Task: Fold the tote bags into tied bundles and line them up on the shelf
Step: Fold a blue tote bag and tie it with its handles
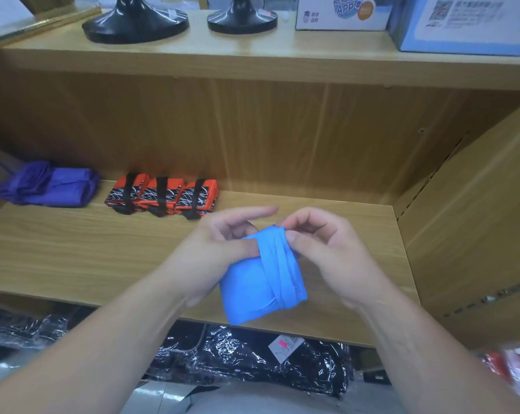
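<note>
Shelf (73, 249): pale wood board with a back wall. A row of finished bundles runs along its rear edge, from the left corner toward the middle.
Purple bundles (48, 185): at the rear left corner, soft rolls lying side by side. The count is unclear.
Red bundles (161, 194): three in red and black print, each cinched by a black band. They touch one another and sit just right of the purple ones.
Blue tote bag (252, 288): held in the air over the front edge, right of the middle, not resting on the board. It is plain bright blue, folded to a compact flat packet.
Long axis: runs from the person toward the back wall, leaning slightly right at the far end.
Key relation: bare board right of the last red bundle lies rearward and left of the hands. The left hand is the nearer one to it.
Left hand (219, 246): steadies the packet, thumb laid across its face, forefinger stretched out above and free.
Right hand (327, 249): fingers curled, pinching the wrap at the packet's far end.
Strap (278, 261): same blue, several turns laid lengthwise down the right half and round the near end.
Judgement: the tie looks unfinished. The loose end likely needs tucking before the packet joins the row.
</note>
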The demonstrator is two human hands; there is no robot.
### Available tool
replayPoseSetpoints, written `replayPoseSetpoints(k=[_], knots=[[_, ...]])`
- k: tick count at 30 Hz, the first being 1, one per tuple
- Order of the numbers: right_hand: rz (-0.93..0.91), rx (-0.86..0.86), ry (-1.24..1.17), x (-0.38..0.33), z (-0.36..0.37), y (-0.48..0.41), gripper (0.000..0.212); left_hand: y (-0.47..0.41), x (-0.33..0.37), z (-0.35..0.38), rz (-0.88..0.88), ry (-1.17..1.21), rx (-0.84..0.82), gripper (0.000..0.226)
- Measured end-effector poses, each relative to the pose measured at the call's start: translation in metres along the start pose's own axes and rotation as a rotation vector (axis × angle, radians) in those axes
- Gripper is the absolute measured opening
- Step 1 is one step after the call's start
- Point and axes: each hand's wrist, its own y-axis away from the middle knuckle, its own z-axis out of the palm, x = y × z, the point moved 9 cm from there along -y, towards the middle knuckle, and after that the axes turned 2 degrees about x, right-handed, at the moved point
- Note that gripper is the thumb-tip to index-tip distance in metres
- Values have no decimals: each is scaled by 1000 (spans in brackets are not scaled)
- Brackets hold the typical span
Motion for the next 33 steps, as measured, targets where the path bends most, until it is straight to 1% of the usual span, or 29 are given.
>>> replayPoseSetpoints(k=[2, 4, 6, 8, 11, 14, 16, 19, 21, 23, 25, 27, 29, 31, 33], knots=[[29, -18, -11, 5, 1, 0, 15, 0, -1, 3, 11, 19, 24, 30], [53, -22, -26, 9, 3, 1, 19, -2, -2, 1, 34, 13, 74, 25], [68, 2, -77, 13, 2, 1, 19, -5, 0, -2, 70, -24, 127, 22], [75, 41, -121, 15, 0, 0, 16, -6, 3, 1, 104, -53, 125, 22], [81, 95, -143, 18, -2, -1, 11, -10, 0, -2, 116, -105, 167, 29], [126, 145, -27, 27, -2, 1, 15, -16, -11, -10, 87, -67, 250, 28], [159, 147, 70, 34, 1, 2, 21, -17, -16, -12, 70, -38, 285, 23], [163, 154, 188, 40, 5, 4, 34, -16, -18, -15, 72, -23, 334, 23], [164, 152, 214, 41, 7, 4, 35, -16, -20, -18, 74, 9, 356, 24], [168, 149, 269, 43, 6, 3, 31, -17, -23, -19, 66, 19, 378, 23], [165, 146, 312, 46, 4, 3, 21, -20, -25, -19, 56, -2, 365, 19], [128, 147, 328, 47, 0, 3, 12, -26, -27, -13, 24, 0, 296, 14], [97, 184, 361, 48, -9, 1, 10, -31, -32, -3, -46, 75, 177, 17], [81, 240, 387, 48, -20, -2, 13, -34, -39, 8, -106, 111, 78, 24], [68, 277, 400, 49, -29, -5, 14, -39, -44, 12, -126, 79, 71, 31]])
